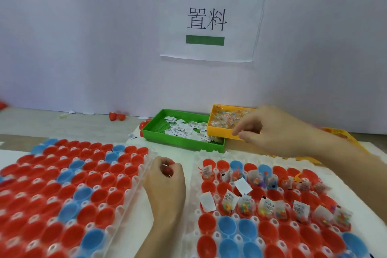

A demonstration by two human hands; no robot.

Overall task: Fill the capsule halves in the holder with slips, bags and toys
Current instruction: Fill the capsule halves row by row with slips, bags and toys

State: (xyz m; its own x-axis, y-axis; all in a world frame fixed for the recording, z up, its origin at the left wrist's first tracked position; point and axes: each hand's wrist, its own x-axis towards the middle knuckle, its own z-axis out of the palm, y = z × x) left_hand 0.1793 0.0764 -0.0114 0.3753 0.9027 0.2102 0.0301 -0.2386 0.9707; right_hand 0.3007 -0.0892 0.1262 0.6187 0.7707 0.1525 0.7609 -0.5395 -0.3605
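Two white holders carry red and blue capsule halves. The right holder (236, 239) has slips and small bags of coloured toys in its two far rows; its near rows hold bare halves. The left holder (129, 203) holds only bare halves. My left hand (165, 182) rests between the holders, its fingers curled round something small and red (167, 169). My right hand (270, 130) hovers at the near edge of the yellow tray (219, 132) of toy bags, fingers loosely bent toward the tray; it is blurred and I cannot tell if it pinches anything.
A green tray (159, 130) with several white slips sits left of the yellow tray. Loose red capsule halves (116, 115) lie by the white back wall, which carries a printed sign (207, 20). Another yellow tray edge (343, 134) shows behind my right wrist.
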